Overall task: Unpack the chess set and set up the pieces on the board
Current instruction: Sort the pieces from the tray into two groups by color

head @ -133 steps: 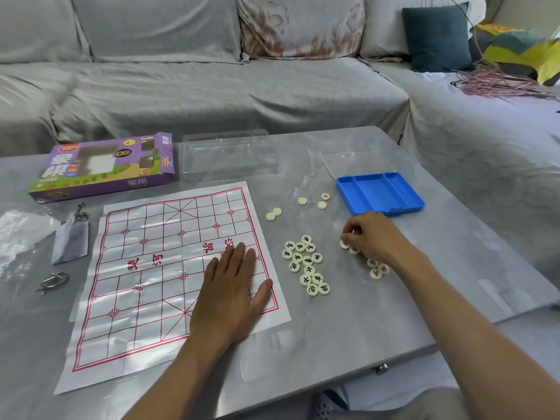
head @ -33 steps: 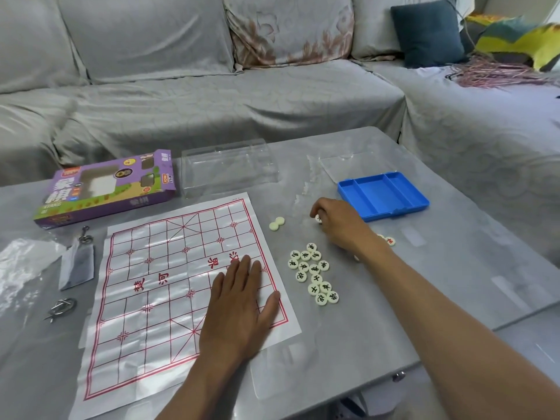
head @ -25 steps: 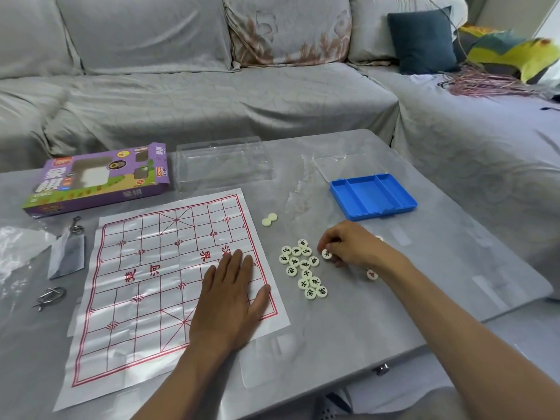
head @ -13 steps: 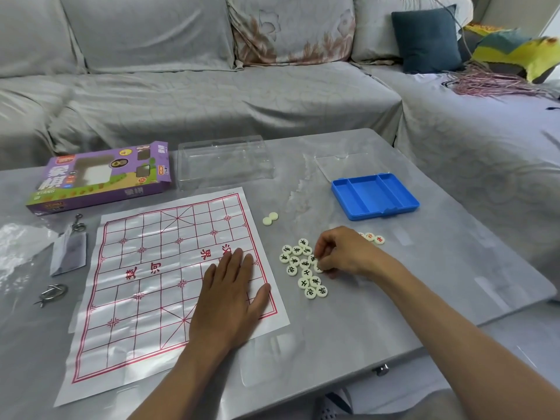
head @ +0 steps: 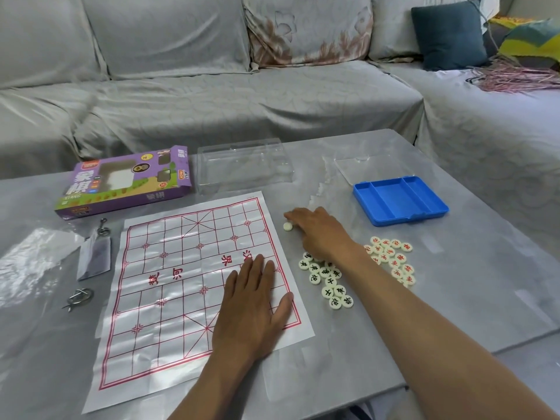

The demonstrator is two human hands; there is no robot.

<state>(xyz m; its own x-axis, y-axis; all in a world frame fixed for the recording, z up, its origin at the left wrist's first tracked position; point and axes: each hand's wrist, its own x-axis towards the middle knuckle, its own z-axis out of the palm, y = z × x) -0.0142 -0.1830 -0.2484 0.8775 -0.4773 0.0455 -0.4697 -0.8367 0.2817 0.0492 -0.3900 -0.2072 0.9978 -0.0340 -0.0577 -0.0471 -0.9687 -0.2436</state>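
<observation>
The paper chess board [head: 181,268] with red lines lies flat on the grey table. My left hand [head: 254,301] presses flat on its right part, fingers straight. My right hand [head: 318,234] reaches to the board's upper right edge, where its curled fingertips close on a blank face-down piece that they hide. A second blank cream piece [head: 288,226] lies just beside them. Under my right wrist sits a cluster of black-marked pieces [head: 330,283]. A cluster of red-marked pieces [head: 391,259] lies to the right of my forearm.
A blue compartment tray [head: 400,219] sits at the right, a clear plastic cover [head: 242,168] and a purple box [head: 121,183] behind the board. A small bag [head: 94,259] and a metal ring puzzle [head: 78,298] lie left. A sofa stands behind the table.
My right hand left the black-marked cluster and moved up and left to the two blank pieces by the board's edge. My left hand stayed flat on the board.
</observation>
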